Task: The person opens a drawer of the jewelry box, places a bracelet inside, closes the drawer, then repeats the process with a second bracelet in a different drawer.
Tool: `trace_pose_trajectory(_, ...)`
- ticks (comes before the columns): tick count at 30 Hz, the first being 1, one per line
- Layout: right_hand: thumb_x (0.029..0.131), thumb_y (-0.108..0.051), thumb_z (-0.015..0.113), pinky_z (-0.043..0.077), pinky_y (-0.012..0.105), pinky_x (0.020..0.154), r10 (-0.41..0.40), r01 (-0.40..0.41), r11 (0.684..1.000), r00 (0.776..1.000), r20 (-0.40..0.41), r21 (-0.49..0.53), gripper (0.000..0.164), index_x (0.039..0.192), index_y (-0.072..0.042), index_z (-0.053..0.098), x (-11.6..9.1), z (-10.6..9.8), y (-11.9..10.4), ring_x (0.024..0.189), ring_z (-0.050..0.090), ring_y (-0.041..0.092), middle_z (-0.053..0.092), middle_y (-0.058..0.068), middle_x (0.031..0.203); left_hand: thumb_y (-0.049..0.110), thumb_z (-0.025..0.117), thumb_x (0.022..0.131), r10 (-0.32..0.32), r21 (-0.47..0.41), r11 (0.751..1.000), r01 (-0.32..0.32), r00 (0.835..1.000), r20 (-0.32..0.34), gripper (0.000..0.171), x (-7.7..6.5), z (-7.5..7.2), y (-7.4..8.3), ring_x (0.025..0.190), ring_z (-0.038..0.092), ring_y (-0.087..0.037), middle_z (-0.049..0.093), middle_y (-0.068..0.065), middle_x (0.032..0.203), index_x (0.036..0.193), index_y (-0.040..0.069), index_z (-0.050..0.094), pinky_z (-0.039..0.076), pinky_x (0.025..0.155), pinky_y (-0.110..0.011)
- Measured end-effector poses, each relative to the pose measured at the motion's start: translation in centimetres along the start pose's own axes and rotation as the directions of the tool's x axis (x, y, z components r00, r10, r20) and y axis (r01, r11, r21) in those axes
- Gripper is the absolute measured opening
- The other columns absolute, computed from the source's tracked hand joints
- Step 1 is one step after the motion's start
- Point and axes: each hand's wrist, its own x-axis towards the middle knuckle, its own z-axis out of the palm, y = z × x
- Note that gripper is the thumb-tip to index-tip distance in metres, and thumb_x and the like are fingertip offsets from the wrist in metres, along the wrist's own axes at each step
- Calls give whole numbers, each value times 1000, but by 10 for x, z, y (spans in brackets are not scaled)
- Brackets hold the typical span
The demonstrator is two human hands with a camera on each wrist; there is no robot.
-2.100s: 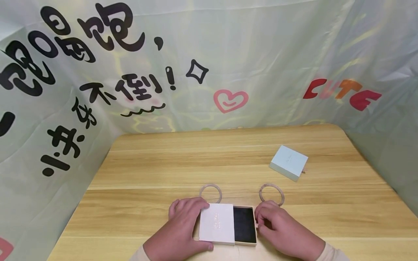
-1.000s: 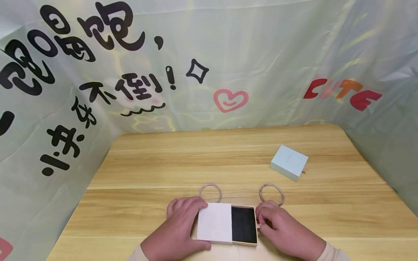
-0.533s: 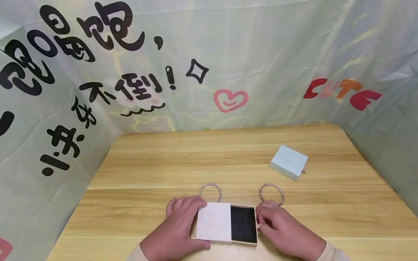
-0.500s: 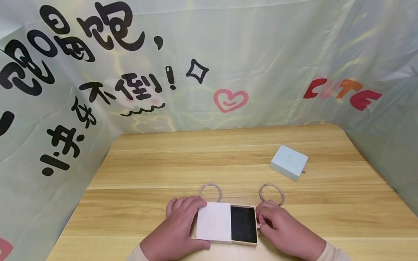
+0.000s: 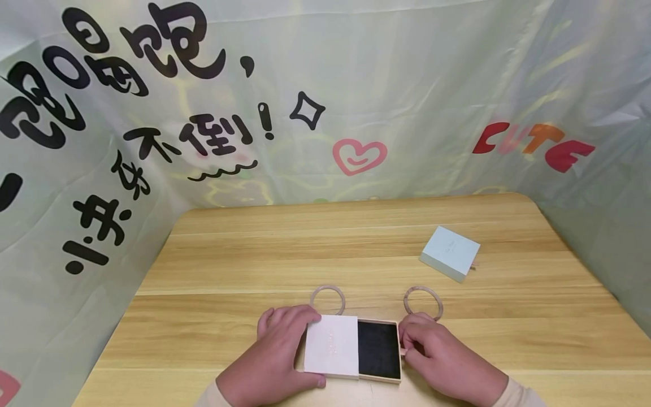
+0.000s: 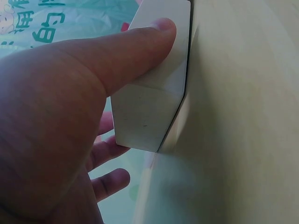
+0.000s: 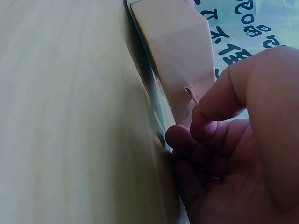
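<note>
Head view, left hand (image 5: 277,357) gripping box cover (image 5: 331,346), right hand (image 5: 433,353) pinching tab (image 5: 403,351), drawer (image 5: 378,350) now further out

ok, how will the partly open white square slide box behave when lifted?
Likely stiff: the white square sleeve shows flat faces and crisp edges under the left hand. The black-lined drawer could slide if tilted, as it stands partly out. The thin pink pull tab, pinched by the right hand, is probably floppy.

- Pale-blue, flat, square cardboard-like box (image 5: 450,253) on the light-brown wood-grain table (image 5: 244,254)
- Slim pinkish-grey bangle (image 5: 328,287); similar mottled bangle (image 5: 421,288) to its right
- Pale-green cloth backdrop (image 5: 432,85) with black characters (image 5: 222,151), pink heart (image 5: 358,162), multicoloured "CUTE" lettering (image 5: 543,132)
</note>
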Motion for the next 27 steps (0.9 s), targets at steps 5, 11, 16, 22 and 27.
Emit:
trace_pose_trajectory(5,81,11,71,41,20,79,2,-2,1000,1000,1,5,48,78,-29,46,3,0,-1,98,51,1,55,-16,101,54,98,78,4,-2,1000,-4,1000,-6,95,-1,-3,-1,143,42,-17,46,12,160,153,22,49,14,120,-64)
trace_pose_trajectory(11,81,11,72,41,21,79,-18,18,1000,1000,-3,8,46,78,-28,47,6,1,-1,98,51,2,55,-16,101,53,99,78,7,-6,1000,-7,1000,-13,94,-3,-5,-1,142,42,-16,45,13,159,152,22,50,14,119,-64)
trace_pose_trajectory(16,79,12,72,41,20,78,-35,35,999,999,-20,13,48,80,-30,48,8,2,-1,98,52,2,55,-17,101,54,98,78,10,-4,1000,-10,1000,-17,95,-3,-6,-1,143,42,-16,45,13,159,153,22,49,15,119,-65)
trace_pose_trajectory(22,82,13,74,45,21,77,-30,30,999,999,-12,27,46,88,-30,56,10,-2,-3,93,54,2,55,-18,96,50,99,78,17,-8,1000,-18,999,-36,93,-2,-4,-1,144,43,-17,46,12,158,152,21,50,17,119,-69)
trace_pose_trajectory(27,92,1,81,50,25,77,85,-84,995,996,19,-55,37,97,-29,60,8,-14,-9,92,54,1,56,-19,98,49,99,76,15,-16,1000,-15,1000,-21,93,0,1,0,144,42,-17,46,12,157,151,23,50,16,119,-69)
